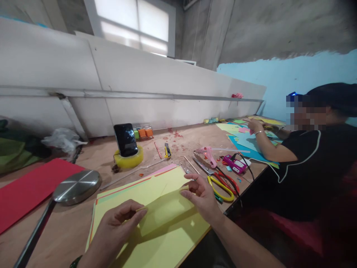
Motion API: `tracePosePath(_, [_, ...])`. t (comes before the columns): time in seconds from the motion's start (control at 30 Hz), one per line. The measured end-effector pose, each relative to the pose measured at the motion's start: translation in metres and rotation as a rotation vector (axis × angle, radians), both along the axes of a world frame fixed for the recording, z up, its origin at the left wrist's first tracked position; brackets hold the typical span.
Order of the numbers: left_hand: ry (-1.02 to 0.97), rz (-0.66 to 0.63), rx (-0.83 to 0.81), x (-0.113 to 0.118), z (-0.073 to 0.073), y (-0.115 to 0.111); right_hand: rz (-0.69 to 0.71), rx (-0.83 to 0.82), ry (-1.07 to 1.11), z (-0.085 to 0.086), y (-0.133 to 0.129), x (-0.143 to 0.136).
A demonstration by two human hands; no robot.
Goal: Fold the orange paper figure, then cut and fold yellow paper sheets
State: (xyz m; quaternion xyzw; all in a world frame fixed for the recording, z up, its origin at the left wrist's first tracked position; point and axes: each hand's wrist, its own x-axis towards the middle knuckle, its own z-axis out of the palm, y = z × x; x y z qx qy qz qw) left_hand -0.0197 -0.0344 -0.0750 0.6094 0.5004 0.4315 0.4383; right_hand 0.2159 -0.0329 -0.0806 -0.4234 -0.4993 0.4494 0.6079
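"What have those two hands got?"

"A yellow paper piece [164, 212]. The left hand [119, 223] has its left end in a grip between thumb and fingers, and the right hand [202, 197] pinches the other end the same way."

"So both grips are closed on it. Where's it being held?"

"Right above the paper stack [167, 247], near the front edge of the tabletop [67, 230]. The top sheet there is yellow too, with green and red edges peeking out on the far side."

"And those scissors?"

"Just beside the right hand: one pair with yellow handles [220, 190], another with red handles [230, 182]. Past them there's a pink glue gun [209, 156], and a purple power strip [234, 164] to its right."

"I see a phone [126, 139] as well."

"Standing tilted back at the yellow tape roll [129, 159]. The yellow cutter [167, 150] lies to the right of that."

"What's over on the left?"

"A round metal piece [77, 187] with a dark handle, by the edge of a red sheet [33, 190]."

"Someone else is here too."

"Yes, a person in black [315, 160] at the right, arms over coloured papers [248, 141]."
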Motion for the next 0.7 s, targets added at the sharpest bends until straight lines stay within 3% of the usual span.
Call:
tracePosePath(0.17, [0.008,-0.025,0.000,-0.001,0.002,0.002,-0.001,-0.013,0.002,0.000,-0.001,0.001])
tracePosePath(0.5, [-0.016,-0.063,-0.038,0.005,0.023,-0.003,-0.021,-0.037,0.023,-0.005,-0.001,0.004])
tracePosePath(0.7, [-0.045,-0.061,-0.041,0.003,0.013,-0.002,-0.042,-0.034,0.004,-0.004,-0.001,0.004])
